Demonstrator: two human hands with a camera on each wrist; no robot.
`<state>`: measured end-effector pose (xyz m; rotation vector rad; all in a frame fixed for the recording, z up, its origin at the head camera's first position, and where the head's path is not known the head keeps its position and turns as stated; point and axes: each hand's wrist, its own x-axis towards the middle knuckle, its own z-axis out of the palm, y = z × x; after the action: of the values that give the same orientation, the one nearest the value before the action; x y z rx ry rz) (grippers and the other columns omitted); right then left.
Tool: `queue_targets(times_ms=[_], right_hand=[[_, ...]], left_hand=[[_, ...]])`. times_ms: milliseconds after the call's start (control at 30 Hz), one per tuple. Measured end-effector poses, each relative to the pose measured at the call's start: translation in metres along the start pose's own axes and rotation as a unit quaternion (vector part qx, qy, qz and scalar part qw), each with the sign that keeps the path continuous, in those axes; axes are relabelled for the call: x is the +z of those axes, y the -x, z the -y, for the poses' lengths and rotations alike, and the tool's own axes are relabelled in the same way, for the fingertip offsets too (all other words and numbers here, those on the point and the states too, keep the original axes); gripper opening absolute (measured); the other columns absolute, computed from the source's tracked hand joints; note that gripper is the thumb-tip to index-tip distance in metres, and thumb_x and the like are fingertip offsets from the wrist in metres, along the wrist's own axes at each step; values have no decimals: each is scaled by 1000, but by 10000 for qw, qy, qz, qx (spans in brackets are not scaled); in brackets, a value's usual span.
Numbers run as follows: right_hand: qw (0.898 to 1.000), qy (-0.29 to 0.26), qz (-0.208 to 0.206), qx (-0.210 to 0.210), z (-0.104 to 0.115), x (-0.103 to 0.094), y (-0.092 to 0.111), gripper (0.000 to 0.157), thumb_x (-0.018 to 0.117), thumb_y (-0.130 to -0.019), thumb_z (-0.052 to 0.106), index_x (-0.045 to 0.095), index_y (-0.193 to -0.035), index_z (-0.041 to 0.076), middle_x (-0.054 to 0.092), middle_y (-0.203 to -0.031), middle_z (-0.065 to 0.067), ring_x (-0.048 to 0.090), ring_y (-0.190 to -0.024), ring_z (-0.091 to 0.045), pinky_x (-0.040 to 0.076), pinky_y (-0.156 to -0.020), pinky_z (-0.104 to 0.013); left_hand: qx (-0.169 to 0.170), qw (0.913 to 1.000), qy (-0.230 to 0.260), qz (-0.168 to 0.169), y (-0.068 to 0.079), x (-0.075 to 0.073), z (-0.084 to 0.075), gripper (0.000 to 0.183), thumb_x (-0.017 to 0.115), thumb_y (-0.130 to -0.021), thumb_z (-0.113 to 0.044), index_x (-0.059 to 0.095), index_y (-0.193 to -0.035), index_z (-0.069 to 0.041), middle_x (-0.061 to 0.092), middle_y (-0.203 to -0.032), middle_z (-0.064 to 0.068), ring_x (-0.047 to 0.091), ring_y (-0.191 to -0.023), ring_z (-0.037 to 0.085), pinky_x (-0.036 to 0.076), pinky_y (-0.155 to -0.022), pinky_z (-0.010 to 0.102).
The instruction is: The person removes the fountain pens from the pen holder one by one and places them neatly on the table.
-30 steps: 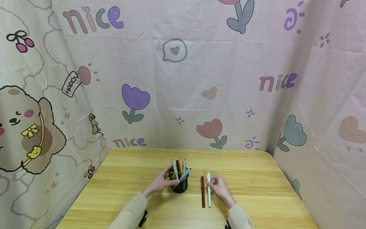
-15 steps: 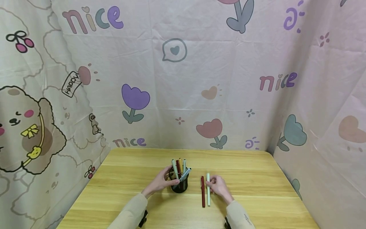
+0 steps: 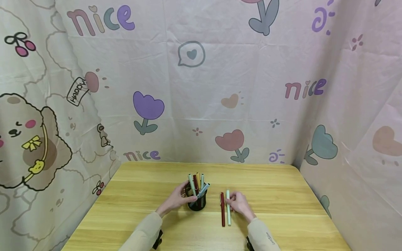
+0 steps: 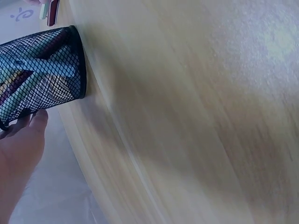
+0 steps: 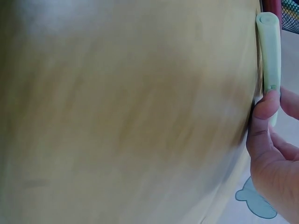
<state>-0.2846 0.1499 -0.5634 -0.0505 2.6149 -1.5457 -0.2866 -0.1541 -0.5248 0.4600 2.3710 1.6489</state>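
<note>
A black mesh pen holder (image 3: 197, 204) stands upright near the middle of the table, with several pens in pale green, dark red, yellow and light blue leaning inside. My left hand (image 3: 178, 198) grips its left side, fingers behind and thumb at the front; the left wrist view shows the mesh wall (image 4: 46, 70) and part of that hand (image 4: 23, 144). To the right, my right hand (image 3: 239, 203) pinches a pale green pen (image 3: 228, 212) between thumb and fingers, seen close in the right wrist view (image 5: 269, 51). Just left of it, a dark red pen (image 3: 223, 211) lies parallel on the table.
The wooden table (image 3: 141, 188) has light planks and rounded far corners. Behind it and at both sides hangs a pale printed cloth (image 3: 188, 90) with flowers and words. Dark straps show at both sleeves.
The pale green pen in my right hand has shifted slightly left, closer to the dark red pen. My left hand stays on the pen holder.
</note>
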Motion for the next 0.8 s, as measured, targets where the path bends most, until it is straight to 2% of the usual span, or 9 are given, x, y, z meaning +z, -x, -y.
queue_targets(times_ms=[433, 800], right_hand=[[9998, 148, 97, 33, 2, -1, -1, 25, 71, -91, 9, 60, -106, -7, 62, -77, -6, 56, -55, -10, 49, -47, -20], [9998, 144, 77, 78, 3, 0, -1, 28, 72, -90, 8, 60, -108, -9, 62, -79, -7, 56, -56, -10, 50, -47, -20]], left_hand=[[-32, 9996, -198, -190, -2, 3, -2, 103, 82, -84, -32, 20, -159, 0, 24, -164, 27, 29, -149, 50, 34, -119, 62], [46, 9996, -266, -95, -1, 3, -4, 101, 81, -86, -31, 19, -159, 0, 23, -164, 28, 28, -149, 50, 34, -118, 64]])
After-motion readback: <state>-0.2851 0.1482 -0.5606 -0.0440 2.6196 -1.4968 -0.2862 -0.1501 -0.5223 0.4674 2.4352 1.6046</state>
